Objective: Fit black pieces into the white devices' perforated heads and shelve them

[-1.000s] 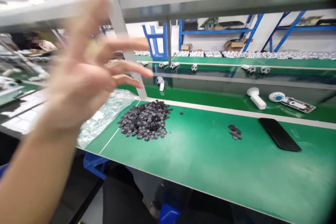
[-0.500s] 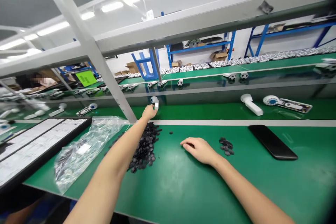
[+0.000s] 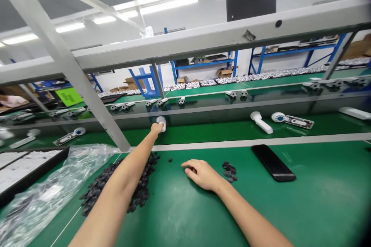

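Two hands reach over the green bench (image 3: 319, 208): the left hand (image 3: 157, 127) closes its fingers narrowly around a white plastic handle (image 3: 162, 126) at upper centre; the right hand (image 3: 203, 174) lies loosely curled, holding nothing, near small dark discs (image 3: 228, 171); a clear plastic bag (image 3: 43, 197) at lower left holds dark pieces (image 3: 20, 206).

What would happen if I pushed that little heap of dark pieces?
The little heap of dark pieces would probably scatter easily, since they lie loose on the green mat. They look small and light, and probably slide more than roll, because they seem flattish.
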The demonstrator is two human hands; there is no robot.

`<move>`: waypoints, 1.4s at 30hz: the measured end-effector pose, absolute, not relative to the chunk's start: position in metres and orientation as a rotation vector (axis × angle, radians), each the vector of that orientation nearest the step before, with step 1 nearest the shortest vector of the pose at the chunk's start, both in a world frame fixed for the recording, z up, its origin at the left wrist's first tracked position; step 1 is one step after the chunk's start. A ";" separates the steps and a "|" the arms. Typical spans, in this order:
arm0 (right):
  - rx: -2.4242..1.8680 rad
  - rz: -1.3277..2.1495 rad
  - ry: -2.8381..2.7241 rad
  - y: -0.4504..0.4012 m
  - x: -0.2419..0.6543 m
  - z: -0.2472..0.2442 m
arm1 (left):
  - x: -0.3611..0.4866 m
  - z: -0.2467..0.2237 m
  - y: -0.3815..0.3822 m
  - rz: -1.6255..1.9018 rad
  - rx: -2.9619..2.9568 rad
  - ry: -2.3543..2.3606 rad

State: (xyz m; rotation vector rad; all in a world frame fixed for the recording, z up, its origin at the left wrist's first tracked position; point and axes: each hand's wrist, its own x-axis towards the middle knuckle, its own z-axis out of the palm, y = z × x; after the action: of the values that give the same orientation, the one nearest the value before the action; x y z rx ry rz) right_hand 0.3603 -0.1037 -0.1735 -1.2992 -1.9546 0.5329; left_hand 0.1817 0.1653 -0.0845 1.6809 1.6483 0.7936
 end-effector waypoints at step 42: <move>-1.790 0.210 -2.033 -0.060 0.291 -0.179 | 0.136 -0.140 -0.128 0.588 1.745 0.401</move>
State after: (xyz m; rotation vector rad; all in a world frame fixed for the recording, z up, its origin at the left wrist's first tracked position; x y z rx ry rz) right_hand 0.2910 -0.0600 -0.1787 -1.7905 -2.0325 0.2096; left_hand 0.1357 -0.1281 -0.1398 1.7449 0.4007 0.5883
